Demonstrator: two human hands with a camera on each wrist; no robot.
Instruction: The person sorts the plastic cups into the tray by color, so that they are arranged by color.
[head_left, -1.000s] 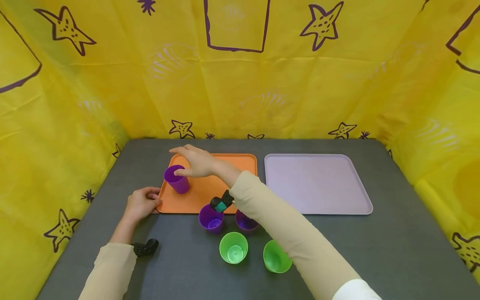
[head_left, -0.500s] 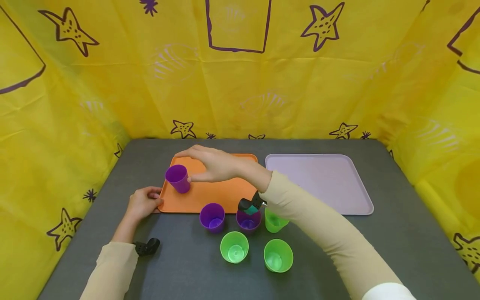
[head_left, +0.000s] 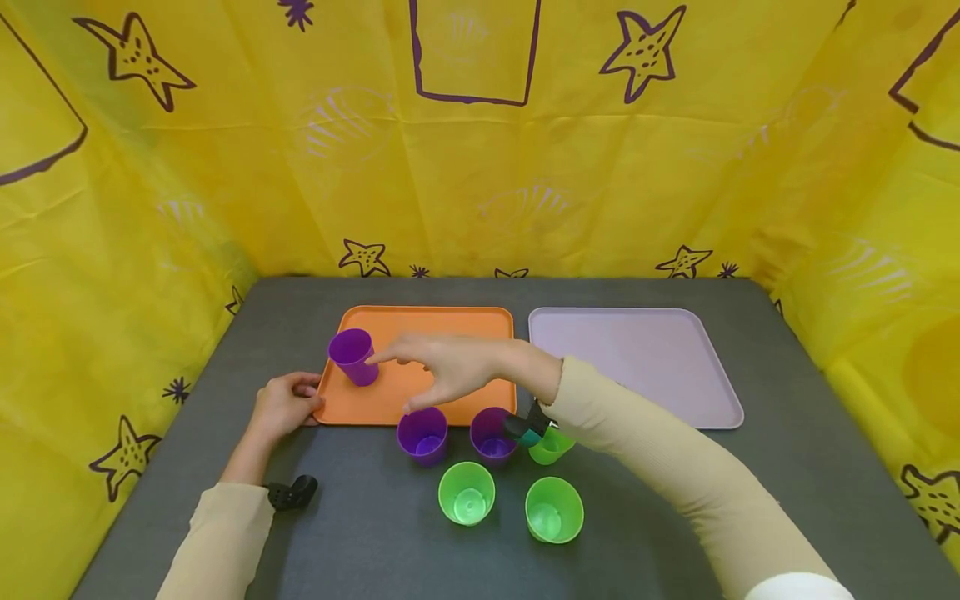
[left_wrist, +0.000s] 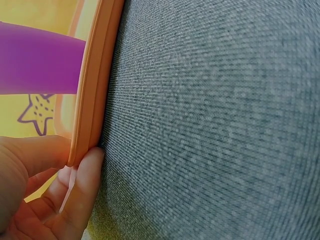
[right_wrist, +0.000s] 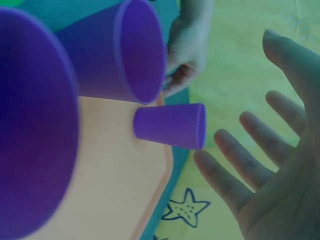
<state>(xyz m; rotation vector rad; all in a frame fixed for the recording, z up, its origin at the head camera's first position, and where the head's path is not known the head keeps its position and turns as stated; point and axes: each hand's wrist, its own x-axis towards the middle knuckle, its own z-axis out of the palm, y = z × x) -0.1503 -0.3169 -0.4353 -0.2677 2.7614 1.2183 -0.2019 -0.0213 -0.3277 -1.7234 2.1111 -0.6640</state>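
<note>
My left hand (head_left: 281,407) pinches the front left corner of the orange tray (head_left: 435,321); in the left wrist view, thumb and fingers (left_wrist: 86,175) sit on either side of its rim. A purple cup (head_left: 358,365) stands upright on the tray's left part. My right hand (head_left: 453,367) hovers over the tray with spread fingers and nothing held. Its thumb points toward a second purple cup (head_left: 422,442) in front of the tray. A third purple cup (head_left: 486,433) is beside that one, partly covered by the wrist camera. The right wrist view shows the open palm (right_wrist: 285,200) near the cups.
Two green cups (head_left: 467,497) (head_left: 553,512) stand nearer the person, and another green cup (head_left: 550,450) is partly hidden by the right forearm. A pale lilac tray (head_left: 630,350) lies at the right on the grey table (head_left: 360,533). Yellow patterned cloth (head_left: 480,183) surrounds the table.
My right hand has drawn away from the purple cup on the tray, moving right and toward the front purple cups. The left hand keeps its place at the tray corner.
</note>
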